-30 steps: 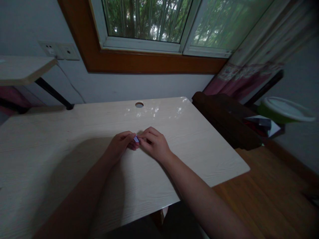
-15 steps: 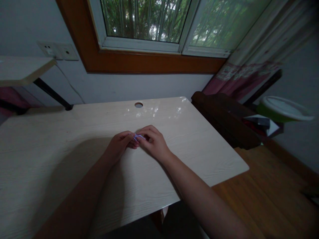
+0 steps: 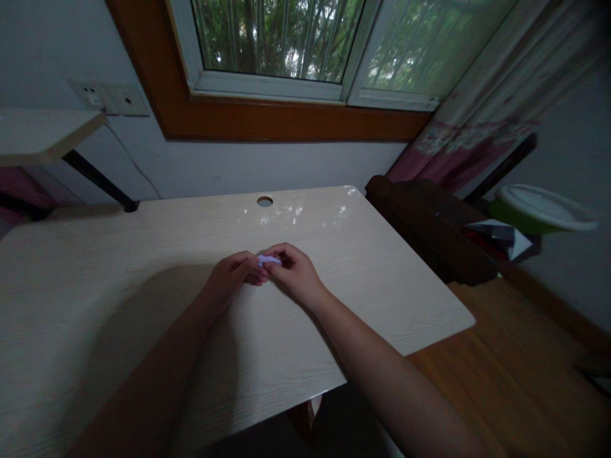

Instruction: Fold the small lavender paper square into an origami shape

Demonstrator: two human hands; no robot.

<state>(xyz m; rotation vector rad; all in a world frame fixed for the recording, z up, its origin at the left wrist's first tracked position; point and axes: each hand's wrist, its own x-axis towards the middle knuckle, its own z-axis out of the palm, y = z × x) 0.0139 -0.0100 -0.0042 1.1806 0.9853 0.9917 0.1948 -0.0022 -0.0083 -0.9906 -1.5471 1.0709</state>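
Over the middle of the pale wood-grain table (image 3: 157, 235), a small folded piece of purple paper (image 3: 270, 259) is held between my two hands. My left hand (image 3: 237, 270) pinches its left end between thumb and fingers. On the other side, my right hand (image 3: 294, 270) grips the right end, thumb below and index finger curled above. Much of the paper is hidden by the fingers, so its full shape cannot be made out. Both forearms come in from the near side, close to the tabletop.
A round cable hole (image 3: 265, 201) lies near the table's back edge. At the left stands a raised shelf (image 3: 42, 130) on black legs. Right of the table are a dark wooden piece of furniture (image 3: 415, 216) and a green tub with a white rim (image 3: 539, 207). Behind is a window (image 3: 281, 44).
The purple paper has turned so that a broader face shows, where it looked like thin edges before. My right hand has shifted slightly down; my left hand has hardly moved.
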